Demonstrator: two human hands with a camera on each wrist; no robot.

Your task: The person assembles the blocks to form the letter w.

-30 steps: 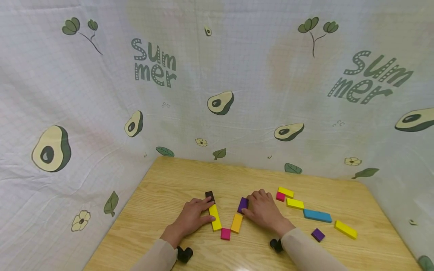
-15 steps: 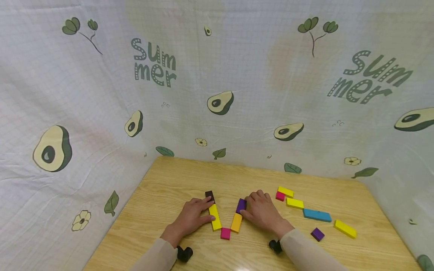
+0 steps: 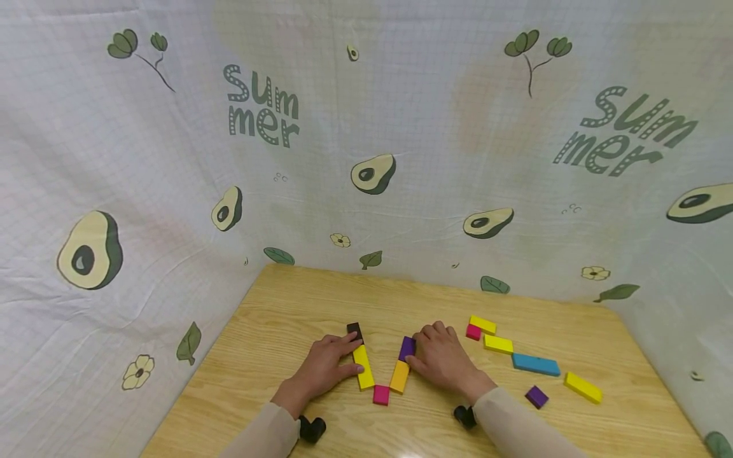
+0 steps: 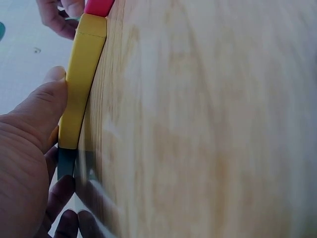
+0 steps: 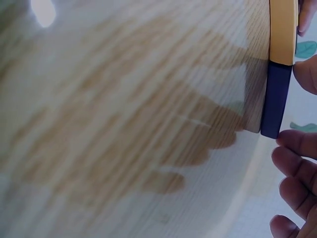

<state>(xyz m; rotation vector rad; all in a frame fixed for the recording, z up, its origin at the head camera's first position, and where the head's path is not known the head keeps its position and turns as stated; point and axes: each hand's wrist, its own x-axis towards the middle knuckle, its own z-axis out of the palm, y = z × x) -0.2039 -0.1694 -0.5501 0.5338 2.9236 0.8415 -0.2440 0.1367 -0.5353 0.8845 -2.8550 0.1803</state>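
Flat coloured blocks form a V on the table. Its left arm is a black block (image 3: 354, 329) end to end with a long yellow block (image 3: 364, 376); a pink block (image 3: 381, 395) lies at the bottom. An orange block (image 3: 399, 377) and a purple block (image 3: 406, 348) make the right arm. My left hand (image 3: 324, 364) rests its thumb on the yellow block (image 4: 85, 84) and a fingertip on the black one. With thumb and index finger my right hand (image 3: 443, 358) pinches the purple block (image 5: 276, 99), whose end meets the orange block (image 5: 282, 32).
To the right lie loose blocks: a yellow one (image 3: 483, 325) touching a pink one (image 3: 473, 332), another yellow (image 3: 498, 344), a blue (image 3: 536, 364), a small purple (image 3: 537, 397) and a far-right yellow block (image 3: 583, 387). A printed cloth (image 3: 412, 242) walls the wooden table (image 3: 309, 292).
Since a second ago my right hand has shifted the purple block slightly left and nearer, into line with the orange block. The left hand has stayed in place.
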